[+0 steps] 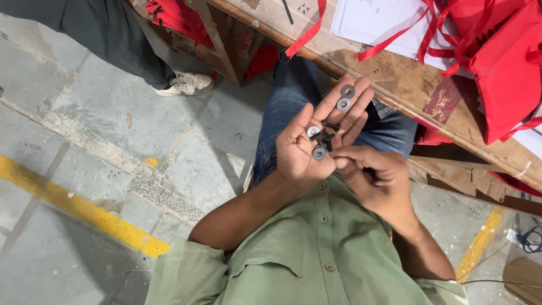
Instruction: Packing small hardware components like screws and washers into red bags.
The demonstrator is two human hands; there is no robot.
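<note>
My left hand (316, 141) lies palm up in front of my chest. On it rest several flat metal washers, two on the fingertips (345, 97) and others on the palm (316, 141), plus a couple of short black bolts (327, 131). My right hand (375, 178) is beside it, fingers pinched together at the palm's edge near one washer (319, 153). Whether the pinch holds a piece is hidden by the fingers.
A worn wooden table (406, 73) runs across the top right, carrying red fabric with ribbons (502, 51) and white papers (372, 20). Another person's leg and white shoe (186, 83) stand at the upper left. Grey stone floor with a yellow line (73, 203) lies below.
</note>
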